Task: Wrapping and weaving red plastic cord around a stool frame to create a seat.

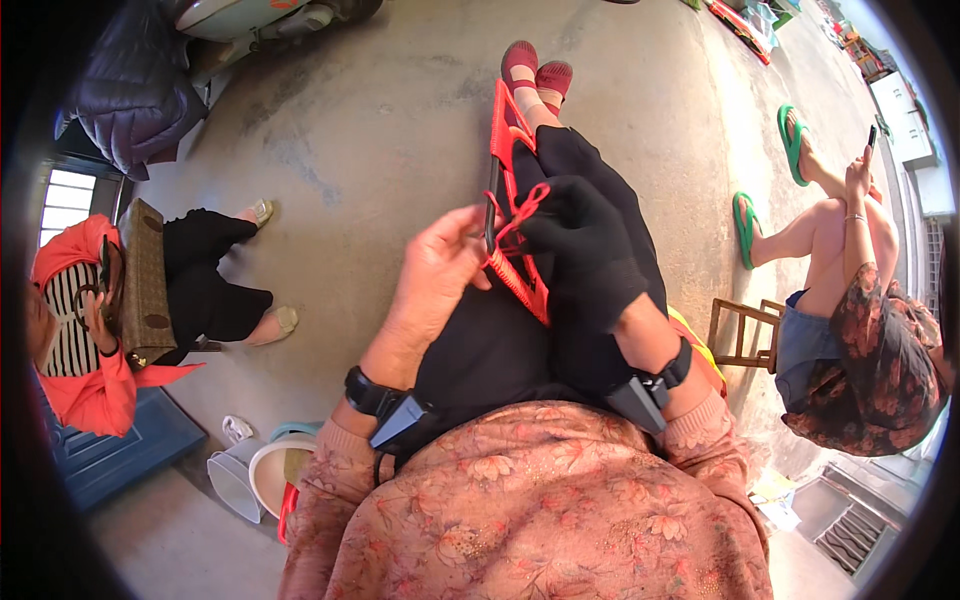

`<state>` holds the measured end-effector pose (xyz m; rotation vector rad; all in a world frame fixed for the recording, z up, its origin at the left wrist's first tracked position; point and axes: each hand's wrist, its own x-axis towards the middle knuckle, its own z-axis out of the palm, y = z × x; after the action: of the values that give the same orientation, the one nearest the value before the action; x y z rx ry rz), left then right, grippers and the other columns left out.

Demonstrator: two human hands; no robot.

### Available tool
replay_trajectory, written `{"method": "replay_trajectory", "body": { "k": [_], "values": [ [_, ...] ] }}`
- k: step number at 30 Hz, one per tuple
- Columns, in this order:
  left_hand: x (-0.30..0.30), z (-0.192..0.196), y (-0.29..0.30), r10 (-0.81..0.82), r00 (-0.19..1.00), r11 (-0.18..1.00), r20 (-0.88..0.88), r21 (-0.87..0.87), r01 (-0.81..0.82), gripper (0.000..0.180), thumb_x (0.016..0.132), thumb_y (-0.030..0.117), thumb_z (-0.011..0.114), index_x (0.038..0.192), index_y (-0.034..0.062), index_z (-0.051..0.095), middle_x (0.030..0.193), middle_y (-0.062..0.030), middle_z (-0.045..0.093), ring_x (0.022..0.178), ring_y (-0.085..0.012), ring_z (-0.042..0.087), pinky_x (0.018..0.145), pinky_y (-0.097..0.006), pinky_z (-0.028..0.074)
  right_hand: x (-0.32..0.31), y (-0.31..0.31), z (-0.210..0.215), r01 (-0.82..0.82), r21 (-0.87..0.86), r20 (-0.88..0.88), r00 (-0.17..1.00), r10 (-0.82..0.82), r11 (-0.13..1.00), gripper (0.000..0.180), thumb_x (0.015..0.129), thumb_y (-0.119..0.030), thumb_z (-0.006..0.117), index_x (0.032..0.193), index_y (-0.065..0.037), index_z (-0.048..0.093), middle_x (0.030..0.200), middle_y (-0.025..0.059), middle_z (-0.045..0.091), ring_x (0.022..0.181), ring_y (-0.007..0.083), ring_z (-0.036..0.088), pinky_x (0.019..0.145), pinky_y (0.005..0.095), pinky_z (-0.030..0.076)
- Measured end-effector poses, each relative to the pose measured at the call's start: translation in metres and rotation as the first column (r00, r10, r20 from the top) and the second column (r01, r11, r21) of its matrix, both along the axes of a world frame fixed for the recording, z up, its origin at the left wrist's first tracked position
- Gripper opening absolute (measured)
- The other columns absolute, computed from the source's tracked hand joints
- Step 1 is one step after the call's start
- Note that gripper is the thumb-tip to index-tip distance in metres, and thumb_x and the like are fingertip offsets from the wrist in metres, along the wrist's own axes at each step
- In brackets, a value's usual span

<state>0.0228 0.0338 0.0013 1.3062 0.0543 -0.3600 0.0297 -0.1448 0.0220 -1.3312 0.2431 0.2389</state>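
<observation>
A red open frame (499,125) with a black bar along one side leans over my lap, its far end near my crossed feet. Red cord (521,207) forms loops around the middle of the frame, and tight turns of it wrap the lower edge. My bare left hand (440,265) pinches at the frame's left side, by the black bar. In a black glove, my right hand (588,245) is closed on the red cord just right of the frame. Its fingertips are partly hidden behind the loops. Both wrists wear black straps with grey boxes.
At left sits a person in a coral jacket (85,400) with a brown bag (148,285). On the right another person in green flip-flops (745,230) holds a phone, beside a wooden stool (742,335). White buckets (236,485) stand behind my left elbow; a scooter (235,25) is far left.
</observation>
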Motion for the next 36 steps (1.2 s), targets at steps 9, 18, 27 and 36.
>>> {"method": "replay_trajectory", "body": {
  "k": [9, 18, 27, 36],
  "values": [
    [-0.005, -0.009, 0.005, -0.017, 1.0, 0.994, 0.007, 0.112, 0.017, 0.021, 0.093, 0.015, 0.06, 0.109, 0.0019, 0.063, 0.079, 0.0017, 0.06, 0.057, -0.0048, 0.05, 0.053, -0.018, 0.043, 0.0, 0.001, -0.018, -0.073, -0.387, 0.152, 0.978, 0.142, 0.919, 0.039, 0.072, -0.016, 0.076, 0.104, -0.001, 0.058, 0.098, 0.0117, 0.066, 0.085, 0.0179, 0.065, 0.074, 0.0293, 0.052],
    [-0.023, 0.103, 0.081, -0.045, 0.999, 0.765, 0.004, -0.643, 0.037, 0.017, 0.099, 0.021, 0.045, 0.106, 0.0061, 0.051, 0.068, 0.0016, 0.045, 0.056, -0.0055, 0.039, 0.043, -0.023, 0.033, 0.008, 0.006, 0.04, 0.32, -0.749, 0.633, 0.605, 0.483, 0.58, 0.041, 0.073, -0.019, 0.075, 0.108, -0.005, 0.061, 0.114, 0.012, 0.06, 0.105, 0.0288, 0.058, 0.085, 0.034, 0.048],
    [-0.017, 0.125, 0.1, 0.272, 0.958, 0.677, -0.094, -0.689, -0.26, 0.016, 0.094, 0.014, 0.049, 0.104, 0.0027, 0.052, 0.071, 0.0006, 0.044, 0.051, -0.0094, 0.034, 0.041, -0.023, 0.033, 0.002, 0.002, 0.06, -0.5, -0.015, 0.294, 0.825, 0.482, 0.866, 0.017, 0.093, -0.016, 0.054, 0.096, -0.001, 0.062, 0.086, 0.0043, 0.062, 0.086, 0.0107, 0.059, 0.079, 0.0262, 0.046],
    [-0.023, 0.017, -0.014, 0.06, 0.974, 0.901, 0.22, 0.408, -0.148, 0.025, 0.076, 0.006, 0.075, 0.092, 0.0009, 0.056, 0.063, 0.0075, 0.044, 0.057, -0.0007, 0.039, 0.053, -0.018, 0.035, -0.037, -0.002, 0.048, -0.24, 0.722, 0.098, 0.964, 0.248, 0.649, 0.012, 0.094, -0.015, 0.053, 0.093, -0.003, 0.057, 0.081, 0.0008, 0.058, 0.077, 0.0094, 0.056, 0.071, 0.0236, 0.044]
  ]
}}
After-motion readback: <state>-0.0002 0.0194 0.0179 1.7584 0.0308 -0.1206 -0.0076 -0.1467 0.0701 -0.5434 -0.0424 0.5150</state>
